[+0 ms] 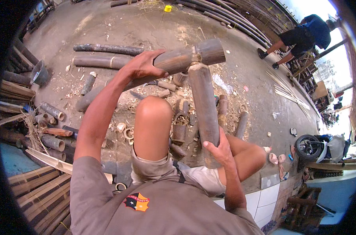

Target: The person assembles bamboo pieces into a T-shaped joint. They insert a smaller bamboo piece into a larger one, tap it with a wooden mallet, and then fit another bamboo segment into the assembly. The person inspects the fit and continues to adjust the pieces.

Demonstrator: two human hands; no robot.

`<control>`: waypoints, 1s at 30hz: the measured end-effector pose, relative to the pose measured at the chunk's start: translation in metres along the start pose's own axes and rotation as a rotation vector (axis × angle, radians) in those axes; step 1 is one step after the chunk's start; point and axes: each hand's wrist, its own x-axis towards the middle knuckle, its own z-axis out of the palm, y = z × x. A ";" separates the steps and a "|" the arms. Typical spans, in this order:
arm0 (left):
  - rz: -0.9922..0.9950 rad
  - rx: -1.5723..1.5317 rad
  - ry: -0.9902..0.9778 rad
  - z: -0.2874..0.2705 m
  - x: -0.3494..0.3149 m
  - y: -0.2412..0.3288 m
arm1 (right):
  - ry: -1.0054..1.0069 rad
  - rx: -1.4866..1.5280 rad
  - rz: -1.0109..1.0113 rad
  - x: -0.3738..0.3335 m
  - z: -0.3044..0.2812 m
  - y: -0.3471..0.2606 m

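My left hand [144,65] is wrapped round a long brown bamboo pole [176,59], which slants from the lower left up to the upper right across my knees. Lower down, my right hand [221,149] grips a shorter bamboo piece [203,100] near its bottom end, beside my right thigh. The shorter piece stands nearly upright in the picture. Its pale cut top end meets the underside of the long pole close to a node, forming a T shape. Whether the two are joined or only touching, I cannot tell.
Bamboo offcuts [180,131] and wood chips litter the floor before me. Two bamboo poles [107,49] lie beyond my left arm. Left are a bucket [39,73] and bamboo slats [42,192]. Another person [309,35] bends at far right, past thin strips [289,96]; a wheel [308,147] stands nearer.
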 end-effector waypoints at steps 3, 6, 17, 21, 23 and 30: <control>-0.055 0.009 -0.057 0.002 0.007 0.006 | 0.140 -0.172 -0.052 0.010 0.015 0.006; -0.060 0.015 -0.065 0.003 0.010 0.004 | 0.288 -0.369 -0.075 0.024 0.033 0.000; 0.002 0.055 0.021 0.021 0.031 -0.022 | -0.046 0.025 -0.025 0.060 0.003 0.031; 0.036 0.072 0.094 0.028 0.028 -0.026 | 0.176 -0.413 0.044 0.069 0.012 0.011; 0.022 0.065 0.070 0.033 0.029 -0.025 | 0.198 -0.411 -0.054 0.077 0.010 0.022; 0.098 0.112 0.179 0.033 0.011 -0.008 | 0.245 -0.368 -0.135 0.118 0.023 0.083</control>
